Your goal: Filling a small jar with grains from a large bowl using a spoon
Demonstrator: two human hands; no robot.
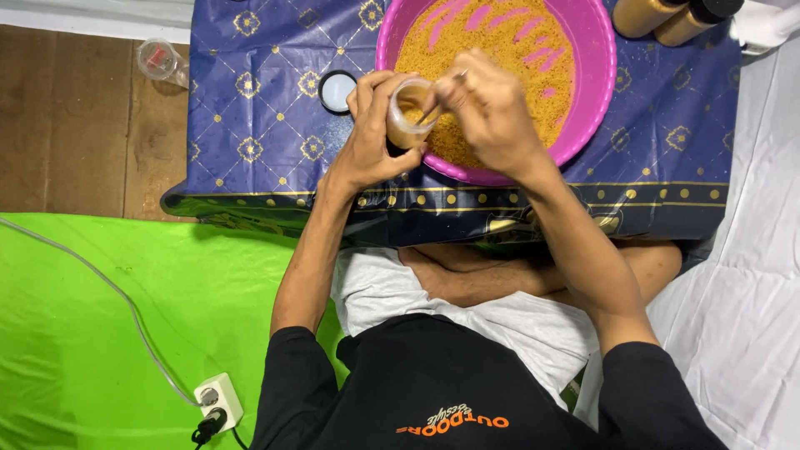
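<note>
Left hand (371, 142) wrapped around a small clear jar (406, 117), holding it upright-ish over the near rim of the pink basin (596, 75). Jar is partly filled with the same orange-brown crumbs (492, 58) that cover the basin floor

Right hand (492, 108) pinched on a thin spoon (433, 108), tip down inside the jar mouth. Can't tell how much is on the spoon, fingers cover most of it

Judgement on doing this step well:
- keep the jar mouth over the basin, not over the blue cloth (258, 100), so spill drops back into the crumbs
- left grip low on the jar wall, thumb clear of the mouth, else the spoon clips it
- tilt jar slightly toward the spoon hand, small loads, slide off the spoon against the inner wall rather than dumping from above
- tap the jar now and then to settle the fill, crumbs bridge easily in a narrow mouth
- steady the right wrist against the basin rim if possible

Loose lid (337, 90) lies on the cloth just left of the jar hand, near enough to grab. More jars (667, 17) sit at the far right of the basin, another empty one (158, 58) off on the wooden floor (83, 125) to the left, well apart

Main risk as I see it: jar drifting off the rim toward the lap
</note>
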